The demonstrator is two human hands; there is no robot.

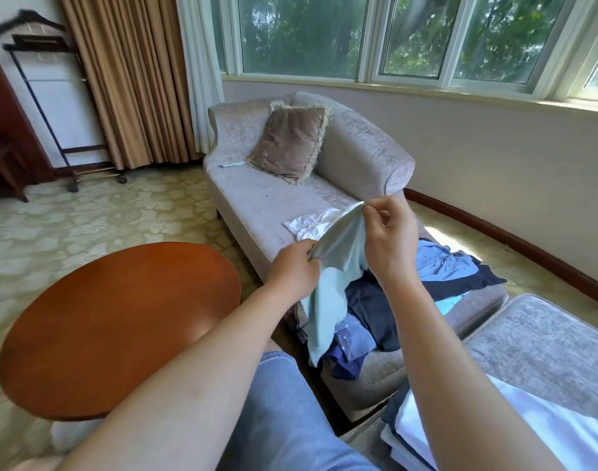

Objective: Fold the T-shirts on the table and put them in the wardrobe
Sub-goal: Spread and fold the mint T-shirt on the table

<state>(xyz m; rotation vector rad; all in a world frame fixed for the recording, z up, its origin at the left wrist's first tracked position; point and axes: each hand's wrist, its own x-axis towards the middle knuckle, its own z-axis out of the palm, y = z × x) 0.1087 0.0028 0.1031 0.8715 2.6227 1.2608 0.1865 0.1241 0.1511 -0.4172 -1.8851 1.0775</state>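
T-shirt [341,256] edge spans left hand [292,270] to right hand [391,240].

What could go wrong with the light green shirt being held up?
The right hand only pinches a small bit of the light green shirt, so it might slip free. The shirt's bottom hangs against the pile of clothes on the sofa; if the left hand lifts, some could get dragged off.

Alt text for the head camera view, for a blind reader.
Two hands hold up a pale green T-shirt: the left hand grips it low, the right hand pinches its top edge. Below, blue clothes are piled on a grey chaise, beside a round wooden table.
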